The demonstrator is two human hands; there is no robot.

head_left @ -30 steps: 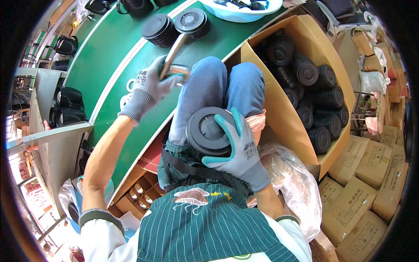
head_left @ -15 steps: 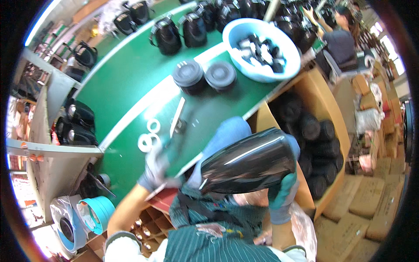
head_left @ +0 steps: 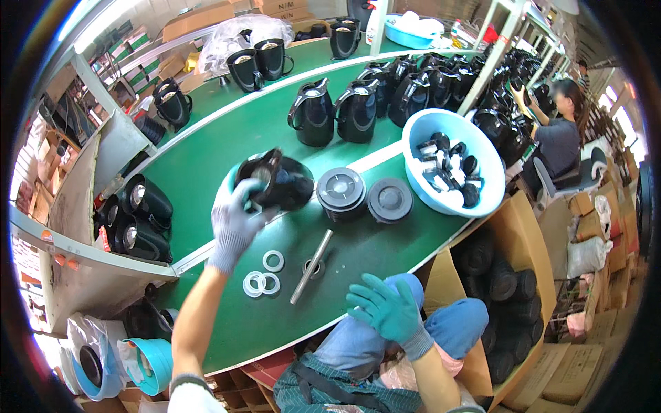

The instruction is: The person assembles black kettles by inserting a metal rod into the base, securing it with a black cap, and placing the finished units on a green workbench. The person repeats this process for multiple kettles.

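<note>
A glossy black jug (head_left: 292, 184) leans over the green bench with my gloved left hand (head_left: 237, 210) closed on its handle side. The left fingers partly hide that side. My right hand (head_left: 387, 310), in a green and grey glove, hovers above my knees at the bench's near edge, fingers spread and holding nothing. Beside the jug stand a dark grey round base (head_left: 341, 189) and another round base (head_left: 390, 199). Nearer me, a metal rod (head_left: 313, 267) lies across a small dark ring, next to several white rings (head_left: 273, 260).
Upright black jugs (head_left: 313, 113) stand in rows along the far side. A light blue basin (head_left: 413, 175) of black and white parts is at the right. Below it, a cardboard box (head_left: 530, 227) holds dark cylinders. Jugs lie on their sides (head_left: 148, 203) at the left. A person (head_left: 558, 138) sits at far right.
The black body that lay over my lap in my right hand is gone from there; that hand is now empty. My left hand has moved forward over the bench with a jug. The view has tilted up.
</note>
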